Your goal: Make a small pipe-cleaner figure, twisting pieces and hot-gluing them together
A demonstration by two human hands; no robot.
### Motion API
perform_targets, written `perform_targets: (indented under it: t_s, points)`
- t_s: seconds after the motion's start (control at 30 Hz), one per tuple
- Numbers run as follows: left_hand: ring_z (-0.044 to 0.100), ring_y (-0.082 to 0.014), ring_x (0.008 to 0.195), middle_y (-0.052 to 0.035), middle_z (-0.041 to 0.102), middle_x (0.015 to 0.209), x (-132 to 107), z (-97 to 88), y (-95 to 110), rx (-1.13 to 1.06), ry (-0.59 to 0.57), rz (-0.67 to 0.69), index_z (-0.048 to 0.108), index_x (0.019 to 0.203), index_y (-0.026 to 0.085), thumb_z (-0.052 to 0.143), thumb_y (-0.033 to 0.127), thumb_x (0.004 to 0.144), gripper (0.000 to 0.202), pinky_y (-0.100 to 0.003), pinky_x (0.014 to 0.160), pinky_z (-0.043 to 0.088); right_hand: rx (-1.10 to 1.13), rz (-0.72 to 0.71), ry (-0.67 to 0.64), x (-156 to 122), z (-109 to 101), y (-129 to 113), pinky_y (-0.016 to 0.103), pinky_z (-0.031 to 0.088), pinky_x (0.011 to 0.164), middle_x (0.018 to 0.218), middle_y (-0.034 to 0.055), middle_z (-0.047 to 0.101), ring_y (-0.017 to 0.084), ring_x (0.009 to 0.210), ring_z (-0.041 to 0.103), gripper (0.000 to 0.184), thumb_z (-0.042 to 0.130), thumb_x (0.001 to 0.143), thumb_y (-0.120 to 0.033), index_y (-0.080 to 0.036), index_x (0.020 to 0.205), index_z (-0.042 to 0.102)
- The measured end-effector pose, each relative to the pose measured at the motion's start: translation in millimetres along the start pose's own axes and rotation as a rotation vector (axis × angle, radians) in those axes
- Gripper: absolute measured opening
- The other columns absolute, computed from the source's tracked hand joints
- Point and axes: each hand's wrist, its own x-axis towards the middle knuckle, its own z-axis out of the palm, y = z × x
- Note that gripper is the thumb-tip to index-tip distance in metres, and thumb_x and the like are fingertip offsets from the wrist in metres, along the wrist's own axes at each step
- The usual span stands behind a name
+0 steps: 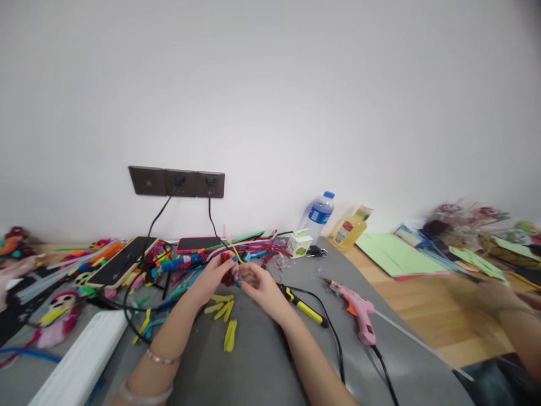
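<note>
A small dark red fuzzy piece (227,269) is held up over the grey mat, in the fingers of my left hand (213,277). My right hand (262,288) meets it from the other side, thumb and fingertips closed at the piece's right edge. A thin yellow pipe cleaner (235,251) rises just behind the fingertips; whether it joins the red piece I cannot tell. Several short yellow fuzzy strips (220,305) lie on the mat below my hands, with a thicker yellow bundle (230,336) nearer to me.
To the right are a yellow-black tool (310,313) with a cord and a pink glue gun (359,310). Pipe cleaners (253,243), phones (124,262), a white power strip (84,361) and cables crowd the left and back. Bottles (320,217) stand by the wall. Another person's blurred arm (518,321) is far right.
</note>
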Motion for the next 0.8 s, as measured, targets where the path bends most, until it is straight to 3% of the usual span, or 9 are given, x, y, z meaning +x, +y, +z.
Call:
perform_targets:
  t_s: [0.07,0.13,0.2,0.3,0.4,0.5,0.63,0.73,0.8]
  points:
    - [0.054,-0.0114,0.056,0.0030,0.057,0.064,2,-0.4,0,0.000,0.009,0.007,0.050,0.075,0.019,0.068,0.045,0.074,0.031,-0.023,0.053,0.043,0.015,0.032,0.056,6,2,4,0.024,0.051,0.061,0.075,0.0000,0.066,0.013,0.066,0.063,0.020,0.067,0.075,-0.026,-0.019,0.093,0.062]
    - [0.055,-0.0115,0.055,0.0032,0.058,0.064,7,-8.0,3,-0.053,0.126,0.045,0.049,0.076,0.020,0.069,0.044,0.071,0.032,-0.023,0.051,0.044,0.018,0.091,0.079,8,-2,7,0.022,0.047,0.050,0.065,-0.0027,0.062,0.012,0.055,0.059,0.015,0.066,0.074,-0.027,-0.019,0.086,0.062]
    - [0.055,-0.0109,0.053,0.0048,0.057,0.063,12,-24.9,10,-0.185,0.477,0.168,0.047,0.077,0.021,0.067,0.040,0.069,0.030,-0.022,0.050,0.044,0.007,0.157,0.094,6,-8,9,0.020,0.042,0.044,0.059,-0.0037,0.060,0.010,0.048,0.055,0.014,0.066,0.073,-0.029,-0.018,0.083,0.064]
    - [0.059,-0.0117,0.062,0.0054,0.058,0.067,17,-57.3,22,-0.386,0.894,0.414,0.043,0.079,0.023,0.060,0.031,0.071,0.021,-0.024,0.059,0.051,-0.029,0.238,0.123,1,-17,10,0.019,0.038,0.041,0.055,-0.0035,0.061,0.009,0.042,0.050,0.017,0.066,0.073,-0.030,-0.018,0.084,0.067]
    - [0.064,-0.0129,0.078,0.0021,0.064,0.086,18,-72.4,28,-0.454,1.006,0.492,0.041,0.083,0.024,0.057,0.026,0.070,0.020,-0.027,0.069,0.054,-0.094,0.264,0.064,-1,-21,9,0.021,0.041,0.043,0.056,-0.0015,0.063,0.011,0.044,0.052,0.017,0.065,0.075,-0.030,-0.017,0.085,0.070]
    - [0.067,-0.0153,0.088,-0.0016,0.067,0.100,17,-59.7,24,-0.346,0.860,0.493,0.040,0.082,0.024,0.057,0.022,0.067,0.024,-0.026,0.071,0.053,-0.285,0.164,0.029,-1,-20,6,0.025,0.045,0.051,0.067,0.0031,0.067,0.014,0.054,0.056,0.014,0.062,0.077,-0.024,-0.017,0.078,0.074]
    - [0.064,-0.0137,0.067,0.0026,0.065,0.081,15,-32.5,11,-0.155,0.499,0.318,0.041,0.089,0.024,0.056,0.022,0.066,0.028,-0.026,0.060,0.051,-0.572,-0.019,0.200,-8,-22,-2,0.029,0.045,0.064,0.077,0.0061,0.062,0.018,0.066,0.057,0.019,0.056,0.081,-0.022,-0.020,0.074,0.073]
    - [0.058,-0.0121,0.058,0.0065,0.059,0.070,14,-25.3,4,-0.017,0.357,0.220,0.039,0.089,0.024,0.057,0.025,0.068,0.028,-0.025,0.056,0.048,-0.699,0.002,0.311,-27,-34,-11,0.029,0.041,0.061,0.070,0.0038,0.055,0.017,0.062,0.053,0.025,0.050,0.085,-0.028,-0.020,0.064,0.061]
    - [0.058,-0.0123,0.059,0.0058,0.058,0.072,15,-26.4,-1,0.043,0.303,0.155,0.040,0.091,0.024,0.056,0.025,0.068,0.028,-0.024,0.054,0.046,-0.760,0.062,0.404,-47,-52,-14,0.029,0.039,0.057,0.063,0.0025,0.053,0.018,0.058,0.051,0.030,0.048,0.085,-0.036,-0.022,0.059,0.049]
